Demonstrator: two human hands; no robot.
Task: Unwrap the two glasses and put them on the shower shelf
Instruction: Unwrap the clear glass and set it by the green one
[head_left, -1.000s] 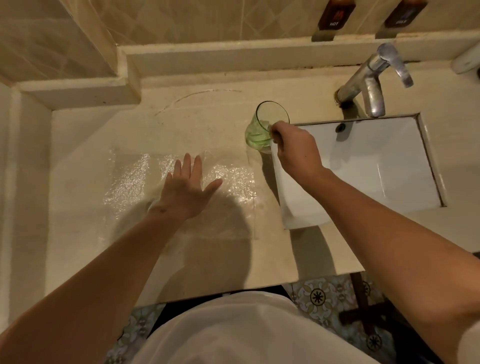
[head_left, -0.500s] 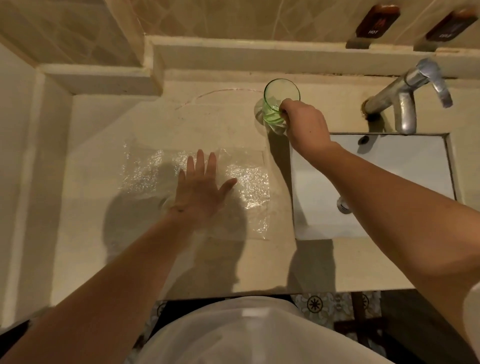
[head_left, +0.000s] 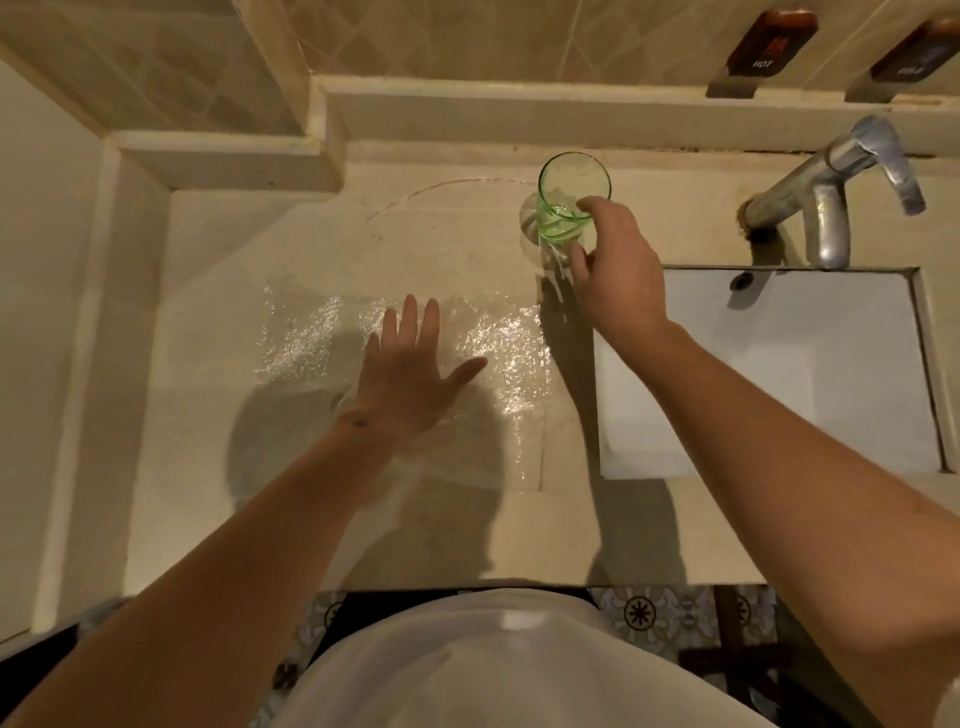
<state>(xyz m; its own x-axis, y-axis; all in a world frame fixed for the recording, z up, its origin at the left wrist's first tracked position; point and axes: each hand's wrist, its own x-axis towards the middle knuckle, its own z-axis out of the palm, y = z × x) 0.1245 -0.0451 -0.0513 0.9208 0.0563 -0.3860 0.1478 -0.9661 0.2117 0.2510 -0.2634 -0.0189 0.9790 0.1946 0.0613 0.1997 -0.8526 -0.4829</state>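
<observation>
Green glass (head_left: 570, 200), one: right hand (head_left: 618, 270) grips it; left hand (head_left: 410, 374) flat on wrap (head_left: 498, 343).

counter (head_left: 218, 291): bubble wrap (head_left: 311, 338) flat at centre, left hand (head_left: 410, 374) on it | glass (head_left: 569, 202) behind wrap, left of tap (head_left: 831, 192), right hand (head_left: 618, 270) at its near side | sink (head_left: 831, 374) right of wrap | ledge (head_left: 519, 114) behind glass
</observation>
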